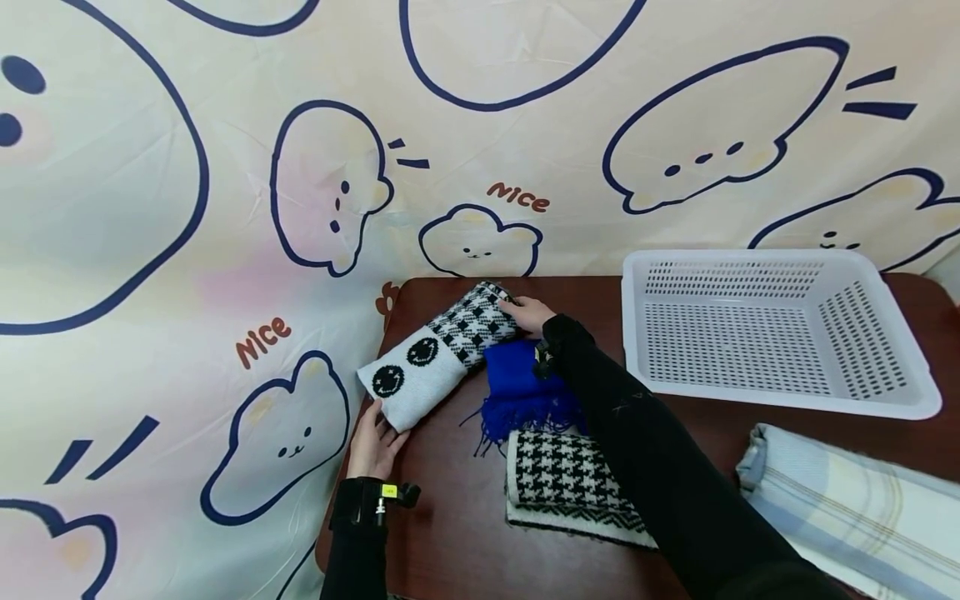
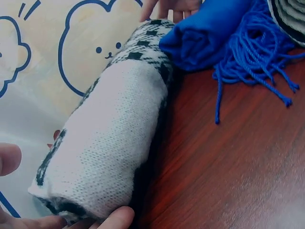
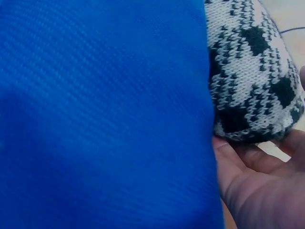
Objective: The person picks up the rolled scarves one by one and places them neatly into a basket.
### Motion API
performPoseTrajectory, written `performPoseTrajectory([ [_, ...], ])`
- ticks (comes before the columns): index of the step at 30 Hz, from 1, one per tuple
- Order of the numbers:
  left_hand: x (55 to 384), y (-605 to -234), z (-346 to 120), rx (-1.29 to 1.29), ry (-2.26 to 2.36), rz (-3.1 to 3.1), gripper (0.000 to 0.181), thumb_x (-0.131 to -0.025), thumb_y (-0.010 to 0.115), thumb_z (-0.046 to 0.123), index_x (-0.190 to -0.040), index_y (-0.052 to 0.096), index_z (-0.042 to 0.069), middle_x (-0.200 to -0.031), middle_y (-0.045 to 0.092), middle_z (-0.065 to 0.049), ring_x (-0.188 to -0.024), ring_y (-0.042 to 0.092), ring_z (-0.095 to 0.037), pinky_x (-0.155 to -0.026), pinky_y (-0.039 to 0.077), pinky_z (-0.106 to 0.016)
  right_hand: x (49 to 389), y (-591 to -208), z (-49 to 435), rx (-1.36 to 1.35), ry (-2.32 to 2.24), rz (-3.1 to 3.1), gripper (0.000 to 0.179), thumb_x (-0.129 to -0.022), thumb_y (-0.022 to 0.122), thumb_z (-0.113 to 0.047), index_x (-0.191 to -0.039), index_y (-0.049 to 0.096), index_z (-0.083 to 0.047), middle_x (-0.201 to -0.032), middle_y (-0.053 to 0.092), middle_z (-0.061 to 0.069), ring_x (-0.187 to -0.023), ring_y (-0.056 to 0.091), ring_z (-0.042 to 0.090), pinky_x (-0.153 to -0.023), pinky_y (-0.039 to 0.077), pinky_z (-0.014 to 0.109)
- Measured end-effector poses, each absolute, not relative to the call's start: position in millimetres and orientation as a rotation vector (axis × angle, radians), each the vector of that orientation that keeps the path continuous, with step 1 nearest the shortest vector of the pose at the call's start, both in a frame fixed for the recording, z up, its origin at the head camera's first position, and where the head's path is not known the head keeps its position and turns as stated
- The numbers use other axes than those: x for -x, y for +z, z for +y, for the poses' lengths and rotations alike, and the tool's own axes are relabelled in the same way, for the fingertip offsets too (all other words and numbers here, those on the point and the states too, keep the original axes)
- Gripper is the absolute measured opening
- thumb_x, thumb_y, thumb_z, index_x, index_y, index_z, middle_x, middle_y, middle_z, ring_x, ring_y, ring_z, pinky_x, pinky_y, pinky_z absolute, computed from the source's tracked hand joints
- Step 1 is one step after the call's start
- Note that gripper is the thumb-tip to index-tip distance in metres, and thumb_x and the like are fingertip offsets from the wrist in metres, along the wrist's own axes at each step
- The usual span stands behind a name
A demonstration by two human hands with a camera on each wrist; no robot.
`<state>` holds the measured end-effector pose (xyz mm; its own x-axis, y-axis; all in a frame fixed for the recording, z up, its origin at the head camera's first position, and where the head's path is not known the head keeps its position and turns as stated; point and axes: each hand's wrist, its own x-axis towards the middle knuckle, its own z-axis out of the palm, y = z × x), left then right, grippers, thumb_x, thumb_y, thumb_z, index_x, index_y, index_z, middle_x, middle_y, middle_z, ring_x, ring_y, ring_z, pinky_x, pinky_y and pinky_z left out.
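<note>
A folded black-and-white knit scarf (image 1: pixel 423 358), white with two black round faces at one end and checks at the other, lies slantwise near the table's back left corner. At its lower left end, my left hand (image 1: pixel 375 446) holds it, fingertips (image 2: pixel 121 218) curled at the edge and thumb out on the other side. My right hand (image 1: pixel 528 315) grips the checked end (image 3: pixel 257 71), with its thumb at the border. Right beside the checked end lies a folded blue scarf (image 1: pixel 521 375) with a twisted fringe, partly under my right forearm.
A folded houndstooth scarf (image 1: pixel 562 471) lies in front of the blue one, partly hidden by my right sleeve. A white perforated plastic basket (image 1: pixel 780 404) stands at the back right. Nearer on the right is a pale plaid folded cloth (image 1: pixel 847 508). A printed curtain (image 1: pixel 480 150) hangs behind the brown table (image 1: pixel 450 517).
</note>
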<state>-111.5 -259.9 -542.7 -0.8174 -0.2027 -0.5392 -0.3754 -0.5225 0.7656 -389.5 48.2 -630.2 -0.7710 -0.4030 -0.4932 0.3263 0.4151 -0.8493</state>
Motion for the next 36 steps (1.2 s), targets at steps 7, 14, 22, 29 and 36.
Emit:
performPoseTrajectory([
  [7,112,-546,-255,0.938,2.549,1.444,0.071,-0.116,0.046,0.042,-0.174,0.012,0.02,-0.176,0.017,-0.018,-0.16,0.027,-0.033,-0.129,0.031,-0.044,335,-548,47,0.104,-1.417,2.045,0.083,-0.114,0.045,-0.054,-0.172,0.012,-0.004,-0.174,0.021,0.026,-0.158,0.03,0.043,-0.117,0.046,0.054],
  [14,120,-549,-250,0.952,2.539,1.471,0.072,-0.115,0.046,0.044,-0.174,0.013,0.019,-0.175,0.022,-0.018,-0.157,0.032,-0.033,-0.126,0.038,-0.043,339,-554,44,0.136,-1.422,2.089,0.081,-0.114,0.046,-0.05,-0.172,0.011,-0.006,-0.175,0.021,0.024,-0.158,0.028,0.042,-0.121,0.042,0.054],
  [22,125,-552,-247,1.008,2.545,1.496,0.068,-0.115,0.045,0.041,-0.172,0.017,0.017,-0.168,0.03,-0.013,-0.145,0.044,-0.027,-0.12,0.044,-0.039,339,-556,38,0.073,-1.513,2.005,0.077,-0.114,0.049,-0.049,-0.171,0.017,-0.009,-0.172,0.027,0.022,-0.156,0.034,0.04,-0.116,0.048,0.054],
  [29,128,-553,-245,1.039,2.544,1.492,0.067,-0.115,0.046,0.04,-0.172,0.018,0.016,-0.164,0.033,-0.011,-0.141,0.045,-0.025,-0.12,0.044,-0.04,349,-569,33,0.016,-1.608,1.912,0.074,-0.112,0.053,-0.047,-0.169,0.023,-0.01,-0.169,0.03,0.023,-0.151,0.041,0.043,-0.11,0.054,0.054],
  [36,130,-552,-245,1.042,2.577,1.479,0.066,-0.115,0.046,0.04,-0.171,0.02,0.016,-0.161,0.036,-0.008,-0.139,0.045,-0.021,-0.122,0.04,-0.04,355,-579,33,-0.029,-1.653,1.907,0.072,-0.112,0.051,-0.05,-0.166,0.031,-0.007,-0.163,0.036,0.025,-0.14,0.05,0.045,-0.107,0.057,0.053],
])
